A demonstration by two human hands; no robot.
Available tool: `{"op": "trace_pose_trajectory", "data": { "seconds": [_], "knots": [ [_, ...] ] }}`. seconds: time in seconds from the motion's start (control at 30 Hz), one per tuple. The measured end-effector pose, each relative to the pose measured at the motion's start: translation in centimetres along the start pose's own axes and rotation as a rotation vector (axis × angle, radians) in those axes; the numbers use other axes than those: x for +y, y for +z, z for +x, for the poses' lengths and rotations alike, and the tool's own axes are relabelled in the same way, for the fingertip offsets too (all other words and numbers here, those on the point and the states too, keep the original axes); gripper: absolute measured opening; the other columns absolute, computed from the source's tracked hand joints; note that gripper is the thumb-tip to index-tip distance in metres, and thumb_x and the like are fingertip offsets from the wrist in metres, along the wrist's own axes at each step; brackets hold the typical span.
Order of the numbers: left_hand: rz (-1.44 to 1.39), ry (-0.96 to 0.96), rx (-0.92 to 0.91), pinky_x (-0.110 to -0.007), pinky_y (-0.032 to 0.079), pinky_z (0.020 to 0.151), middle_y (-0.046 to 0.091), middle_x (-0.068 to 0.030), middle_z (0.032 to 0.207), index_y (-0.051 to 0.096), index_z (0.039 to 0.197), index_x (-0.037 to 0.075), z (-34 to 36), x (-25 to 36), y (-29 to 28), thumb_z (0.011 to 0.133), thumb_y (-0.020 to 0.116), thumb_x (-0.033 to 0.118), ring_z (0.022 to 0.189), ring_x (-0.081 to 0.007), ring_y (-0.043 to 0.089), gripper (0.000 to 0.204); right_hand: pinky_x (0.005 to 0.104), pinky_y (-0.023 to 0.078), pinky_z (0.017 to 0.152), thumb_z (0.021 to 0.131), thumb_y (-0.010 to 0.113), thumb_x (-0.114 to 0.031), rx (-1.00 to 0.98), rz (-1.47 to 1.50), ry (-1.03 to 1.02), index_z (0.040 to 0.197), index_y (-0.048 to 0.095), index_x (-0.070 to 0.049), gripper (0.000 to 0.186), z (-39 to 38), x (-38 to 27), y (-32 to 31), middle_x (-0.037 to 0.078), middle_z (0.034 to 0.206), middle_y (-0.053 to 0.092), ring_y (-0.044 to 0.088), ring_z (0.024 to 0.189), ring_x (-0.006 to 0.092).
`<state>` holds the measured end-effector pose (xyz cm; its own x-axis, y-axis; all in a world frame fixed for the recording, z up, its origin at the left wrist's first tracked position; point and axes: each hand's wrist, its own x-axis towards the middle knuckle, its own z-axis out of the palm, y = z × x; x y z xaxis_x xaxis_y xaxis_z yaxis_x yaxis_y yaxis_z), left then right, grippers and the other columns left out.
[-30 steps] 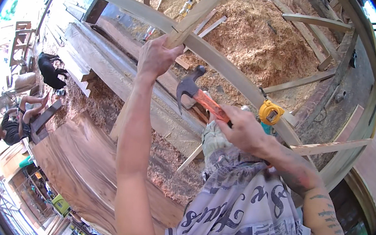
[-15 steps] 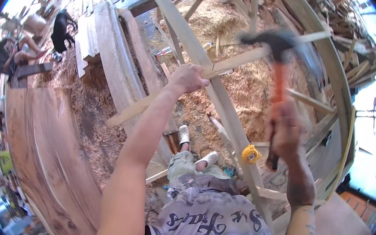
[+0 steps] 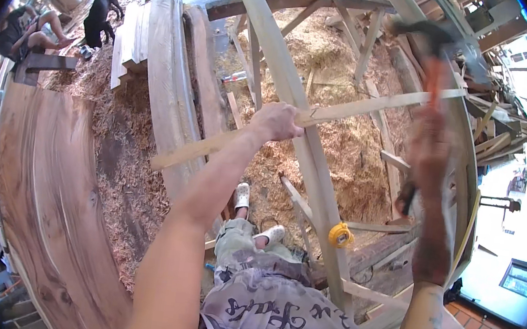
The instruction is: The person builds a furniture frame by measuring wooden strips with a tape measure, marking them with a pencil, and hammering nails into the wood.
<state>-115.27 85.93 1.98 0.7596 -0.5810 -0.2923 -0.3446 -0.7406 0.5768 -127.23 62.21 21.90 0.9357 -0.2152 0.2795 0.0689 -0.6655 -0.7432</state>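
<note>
My left hand (image 3: pixel 277 122) is closed round a thin wooden slat (image 3: pixel 374 107), where the slat crosses over a long wooden beam (image 3: pixel 316 161). To the left of the hand, the slat runs on under my forearm. My right hand (image 3: pixel 429 151) grips a claw hammer (image 3: pixel 435 73) by its orange and black handle, its dark head up near the slat's right end. Both the hammer and that hand are smeared by motion. A yellow tape measure (image 3: pixel 341 235) rests on the beam nearer my body.
Wood shavings (image 3: pixel 341 167) cover the ground around my feet. Wide planks (image 3: pixel 46 185) lie at left, more boards (image 3: pixel 170 69) beyond them. A curved frame member (image 3: pixel 466 181) stands at right. Far left are a black dog (image 3: pixel 100 16) and a seated person (image 3: pixel 32 31).
My right hand has swung the hammer rightward, away from the middle of the slat. My left hand keeps its grip at the crossing. The whole view has shifted a little.
</note>
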Motion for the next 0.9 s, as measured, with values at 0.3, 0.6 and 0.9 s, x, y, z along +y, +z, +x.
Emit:
{"op": "trace_pose_trajectory", "data": {
  "seconds": [0.3,0.6,0.9],
  "knots": [
    [-0.029,0.083,0.018,-0.042,0.052,0.092,0.072,-0.0204,0.101,0.071,0.107,0.005,0.9,0.3,0.7,0.081,0.066,0.036,0.098,-0.0346,0.068,0.04,0.0403,0.044,0.058,0.103,0.048,-0.029,-0.464,-0.408,0.196,0.096,0.059,0.0,0.032,-7.5,8.6,6.6,0.02,0.063,0.05,0.055,0.06,0.0255],
    [-0.009,0.002,0.029,-0.044,0.053,0.089,0.071,-0.0205,0.102,0.072,0.102,0.004,-0.2,-0.1,-0.1,0.076,0.07,0.037,0.098,-0.0358,0.068,0.042,0.0228,0.03,0.042,0.106,0.041,-0.045,0.31,0.462,0.057,0.086,0.055,-0.009,0.043,2.2,-5.1,-6.6,-0.006,0.059,0.037,0.032,0.046,0.0053],
    [-0.111,0.08,0.031,-0.043,0.054,0.09,0.07,-0.0256,0.098,0.071,0.098,-0.004,3.6,0.1,-0.6,0.069,0.072,0.04,0.098,-0.0371,0.068,0.052,0.0449,0.045,0.056,0.101,0.052,-0.04,-0.189,-0.356,0.224,0.092,0.061,0.004,0.046,-3.6,13.1,4.0,0.023,0.066,0.056,0.06,0.06,0.0293]
  ]
}}
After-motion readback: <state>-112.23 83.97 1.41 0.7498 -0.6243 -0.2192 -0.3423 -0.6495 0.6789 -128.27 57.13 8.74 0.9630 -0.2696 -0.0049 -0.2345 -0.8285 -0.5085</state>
